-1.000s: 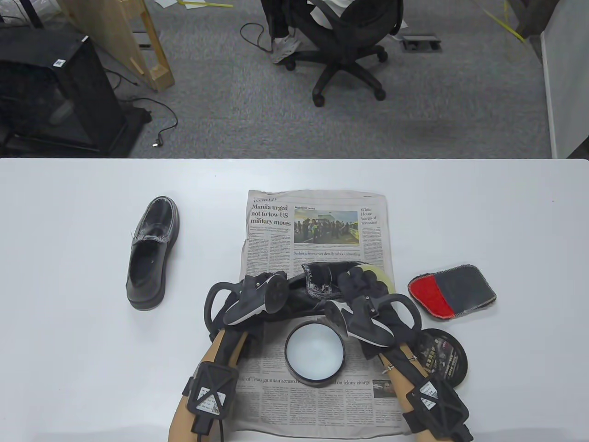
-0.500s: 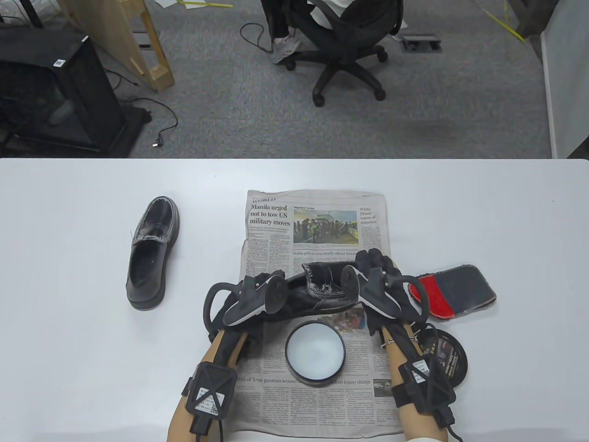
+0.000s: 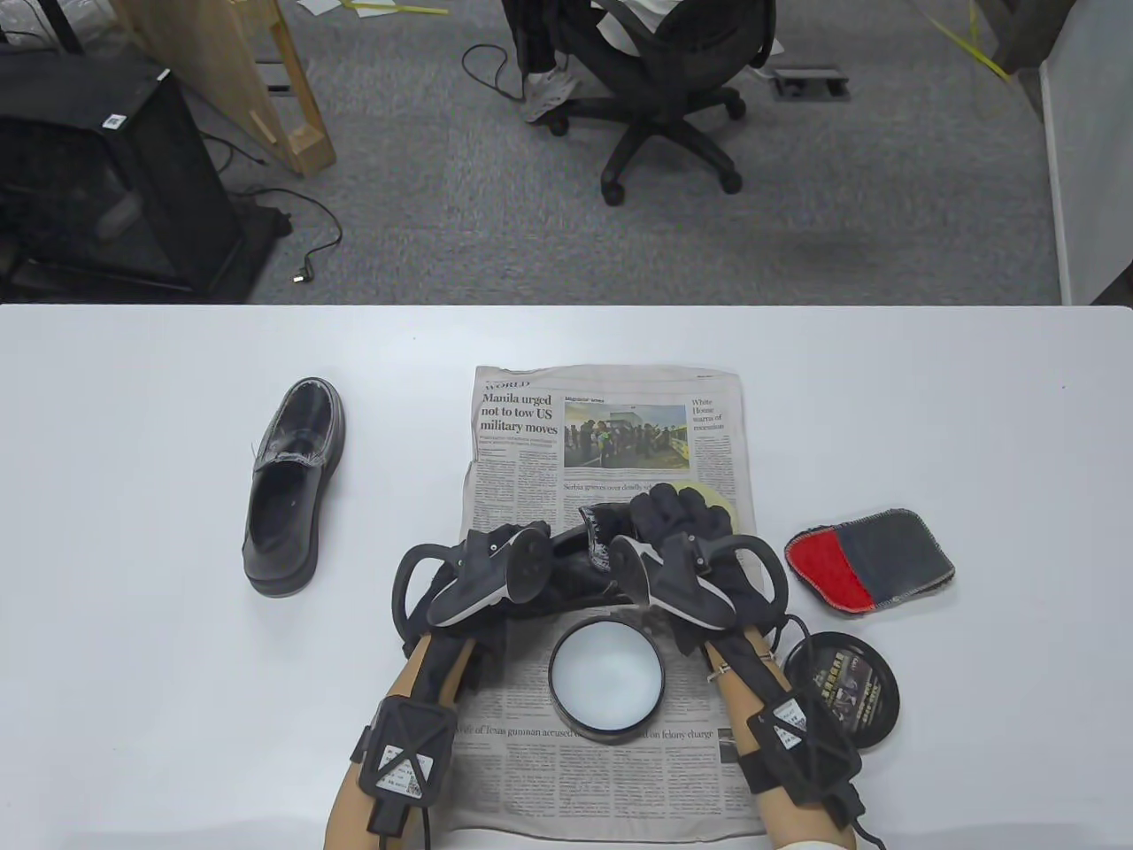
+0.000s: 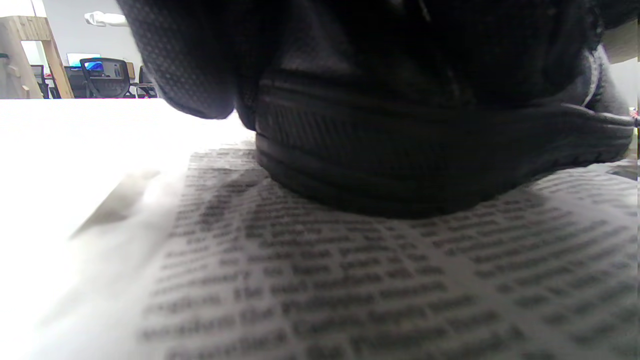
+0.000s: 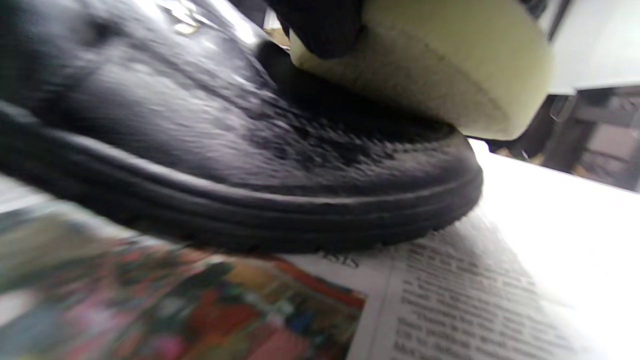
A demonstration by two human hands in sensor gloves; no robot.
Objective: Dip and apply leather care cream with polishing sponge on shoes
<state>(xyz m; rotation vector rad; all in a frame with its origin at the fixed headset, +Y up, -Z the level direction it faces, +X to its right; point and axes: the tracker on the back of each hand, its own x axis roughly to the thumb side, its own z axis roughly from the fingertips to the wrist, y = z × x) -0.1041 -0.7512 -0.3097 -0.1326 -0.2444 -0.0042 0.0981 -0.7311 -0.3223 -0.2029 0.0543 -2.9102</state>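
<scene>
Right grip (image 3: 680,521) clenched around pale yellow polishing sponge (image 5: 425,75), pressed on toe of black shoe (image 5: 240,165). Left grip (image 3: 496,567) at heel end of same shoe, gloved fingers (image 4: 195,60) against heel, but cannot tell whether clasping or merely steadying. Shoe lying sideways on newspaper (image 3: 611,443), spread on white table (image 3: 133,664). Open tin of leather care cream (image 3: 606,677) on newspaper just in front of shoe, between wrists. Black lid (image 3: 850,691) right of tin, beside right forearm. Red and grey cloth (image 3: 872,560) further right. Second shoe (image 3: 292,487) well apart on left.
</scene>
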